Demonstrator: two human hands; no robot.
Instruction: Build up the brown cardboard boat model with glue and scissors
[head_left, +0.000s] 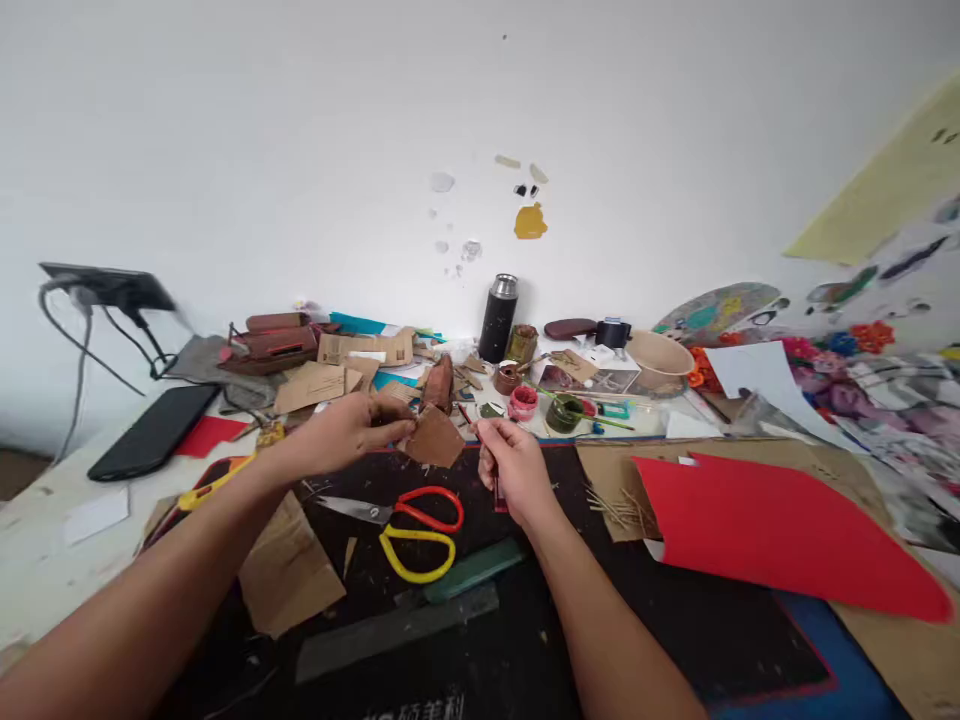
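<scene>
My left hand (351,432) pinches the edge of a small angular piece of brown cardboard (433,438), held up over the dark cutting mat (547,620). To its right, my right hand (516,468) is closed around a thin paintbrush (466,415), whose tip points up and left toward the cardboard. Just beyond the hands stand open paint jars: a brown one (508,377), a pink-red one (523,402) and a dark green one (564,412). Below the cardboard lie scissors (418,533) with one red and one yellow handle.
A green box cutter (476,570) and a clear ruler (397,632) lie on the mat. Red paper (780,530) covers the right side, beside thin sticks (622,508). A black thermos (499,320) stands by the wall. At left are a phone (154,432) and brown paper (291,565).
</scene>
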